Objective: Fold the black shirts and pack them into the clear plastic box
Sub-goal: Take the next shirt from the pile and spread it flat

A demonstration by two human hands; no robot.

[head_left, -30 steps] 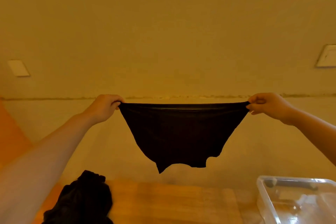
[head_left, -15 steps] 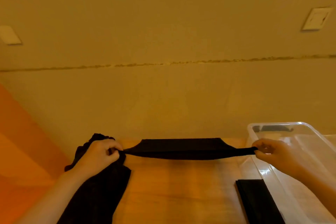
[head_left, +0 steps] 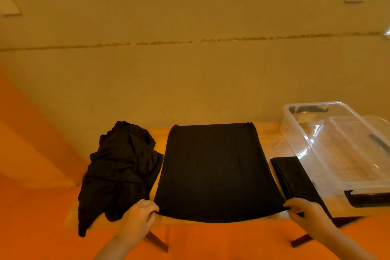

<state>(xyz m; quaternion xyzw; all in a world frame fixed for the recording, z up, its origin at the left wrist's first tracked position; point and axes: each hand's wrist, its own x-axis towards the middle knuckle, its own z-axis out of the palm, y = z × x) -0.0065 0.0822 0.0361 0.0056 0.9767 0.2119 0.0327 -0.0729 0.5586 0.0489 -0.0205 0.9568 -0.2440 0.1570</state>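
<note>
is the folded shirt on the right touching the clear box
Cannot tell. In the head view the folded shirt lies right beside the clear plastic box, whose wall overlaps its right edge, so neither a gap nor contact shows plainly.

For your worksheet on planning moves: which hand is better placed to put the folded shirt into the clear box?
Probably the right hand: it sits beside the folded shirt and the clear box. The left hand is across the spread shirt.

Both forearms reach forward. The left hand point(head_left: 141, 215) pinches the near-left corner of the spread black shirt point(head_left: 215, 171); the right hand point(head_left: 304, 212) pinches its near-right corner, fingers curled, palms down.
</note>
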